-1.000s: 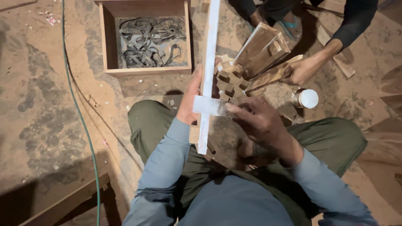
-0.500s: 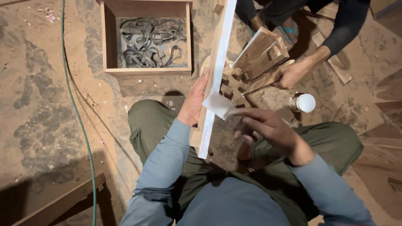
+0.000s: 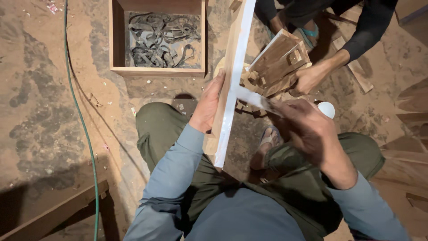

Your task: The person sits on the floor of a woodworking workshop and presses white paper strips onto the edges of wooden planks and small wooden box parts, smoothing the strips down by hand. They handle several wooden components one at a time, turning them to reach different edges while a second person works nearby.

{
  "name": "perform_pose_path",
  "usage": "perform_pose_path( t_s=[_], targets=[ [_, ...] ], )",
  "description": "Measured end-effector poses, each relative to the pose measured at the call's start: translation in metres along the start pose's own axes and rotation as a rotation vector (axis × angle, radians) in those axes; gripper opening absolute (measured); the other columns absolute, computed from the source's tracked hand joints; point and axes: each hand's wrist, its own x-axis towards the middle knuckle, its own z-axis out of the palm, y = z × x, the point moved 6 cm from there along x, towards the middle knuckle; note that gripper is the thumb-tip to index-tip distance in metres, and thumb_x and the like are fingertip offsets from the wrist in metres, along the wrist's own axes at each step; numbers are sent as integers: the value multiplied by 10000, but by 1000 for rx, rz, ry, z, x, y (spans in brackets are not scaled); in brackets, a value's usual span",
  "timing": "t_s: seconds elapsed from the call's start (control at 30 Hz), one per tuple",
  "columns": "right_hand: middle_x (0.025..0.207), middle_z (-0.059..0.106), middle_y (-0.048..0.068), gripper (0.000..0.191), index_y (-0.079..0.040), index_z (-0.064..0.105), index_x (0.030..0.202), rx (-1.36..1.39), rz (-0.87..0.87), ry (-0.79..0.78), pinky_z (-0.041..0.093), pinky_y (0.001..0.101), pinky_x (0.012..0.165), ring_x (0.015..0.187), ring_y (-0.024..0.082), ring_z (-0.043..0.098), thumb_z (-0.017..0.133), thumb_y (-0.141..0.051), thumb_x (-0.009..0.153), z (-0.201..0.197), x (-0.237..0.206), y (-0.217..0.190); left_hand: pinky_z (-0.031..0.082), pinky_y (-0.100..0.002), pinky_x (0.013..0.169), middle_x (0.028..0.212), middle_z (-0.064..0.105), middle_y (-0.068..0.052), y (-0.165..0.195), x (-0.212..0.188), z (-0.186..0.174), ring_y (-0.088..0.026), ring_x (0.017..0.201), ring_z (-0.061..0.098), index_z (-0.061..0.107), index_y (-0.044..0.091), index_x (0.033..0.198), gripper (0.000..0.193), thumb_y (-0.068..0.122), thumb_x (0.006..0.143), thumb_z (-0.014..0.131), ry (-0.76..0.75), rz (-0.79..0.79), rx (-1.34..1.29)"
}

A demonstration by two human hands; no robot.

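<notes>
We have a long wooden strip (image 3: 232, 85) standing on edge over our lap, its near end at our left thigh and its long axis running away from us toward the far side of the floor, where it leaves the view; its right-hand face is pale, almost white. Our left hand (image 3: 206, 105) lies flat against the strip's left side about midway along, fingers stretched out along the wood and pressing it rather than curled around it. Our right hand (image 3: 307, 129) sits just to the right of the strip, its fingers pinched on a folded white sheet (image 3: 252, 97), maybe sanding paper, whose far end touches the pale face. So the strip lies straight to the left of the right fingers, and both hands are at it from opposite sides. Beyond the strip, touching or nearly so, a bundle of short wooden blocks (image 3: 278, 60) rests on the dirt floor (image 3: 40, 111), with another person's hand (image 3: 307, 78) on it, close to the right hand's path. A white round cap (image 3: 327, 108) lies by our right wrist. Toward the far left of the floor stands an open wooden box (image 3: 117, 44) holding dark bands (image 3: 160, 38), and a green cable (image 3: 80, 116) trails down the left side.
</notes>
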Motion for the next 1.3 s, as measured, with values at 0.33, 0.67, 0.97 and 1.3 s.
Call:
perform_pose_path(
  t_s=[0.33,0.67,0.97,1.3],
  targets=[
    [1069,698,117,633,-164,709,1274,-145,-233,-203,559,394,674,780,278,643,720,-4,661,23,-47,-49,588,-256,744,1060,712,-41,5,3,-19,-83,865,682,633,0,1306,424,362,1099,553,8,81,-22],
    [1118,625,127,561,-130,664,1342,7,-187,1,526,412,764,933,312,629,787,-33,804,52,-25,-31,595,-267,673,981,715,-65,-1,3,-17,-112,785,695,642,7,1253,424,387,1072,581,46,37,-38],
    [1083,644,146,707,-141,705,1272,-197,-134,-150,540,426,673,827,319,606,719,6,582,43,-67,-24,618,-288,733,1069,727,-78,1,7,-32,-134,865,720,604,-12,1315,425,334,1069,598,7,85,-138],
    [1101,698,111,686,-106,670,1315,-223,-141,-239,550,413,728,863,281,663,697,18,641,-23,-20,-52,586,-295,786,1115,698,-73,21,1,-7,-130,916,679,606,-2,1350,453,358,1075,608,1,159,-18]
  ],
)
